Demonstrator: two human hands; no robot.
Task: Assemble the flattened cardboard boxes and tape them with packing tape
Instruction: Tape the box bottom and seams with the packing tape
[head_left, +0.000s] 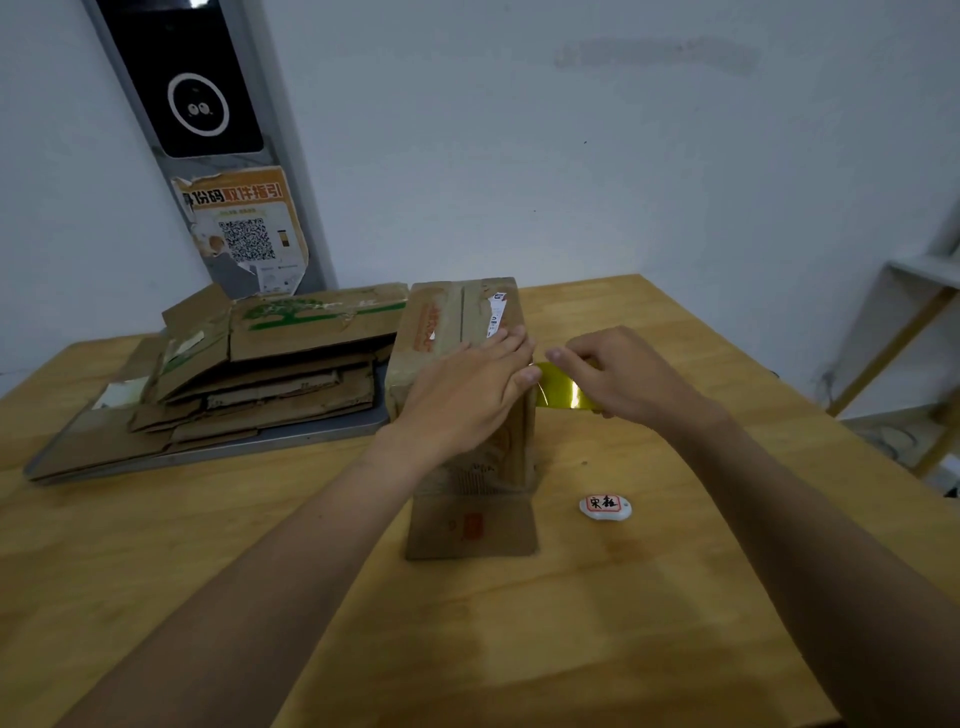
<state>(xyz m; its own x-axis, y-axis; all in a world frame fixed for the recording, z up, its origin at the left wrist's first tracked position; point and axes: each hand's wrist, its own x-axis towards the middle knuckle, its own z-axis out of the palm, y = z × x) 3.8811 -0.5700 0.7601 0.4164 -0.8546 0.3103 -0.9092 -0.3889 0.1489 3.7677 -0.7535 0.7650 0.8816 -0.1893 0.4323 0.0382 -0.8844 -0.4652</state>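
An assembled brown cardboard box (452, 317) stands on the wooden table (208, 545), with one flap lying flat toward me. My left hand (467, 389) lies flat on the box's top, its fingers straight and reaching the right edge. A strip of yellowish packing tape (558, 387) stretches from that edge to my right hand (623, 374), which grips the tape roll; the roll itself is mostly hidden under the hand.
A stack of flattened cardboard boxes (249, 374) lies on a grey tray (270, 441) at the left. A small white tag with red print (605, 506) sits on the table right of the box. A shelf frame (893, 332) stands at the far right.
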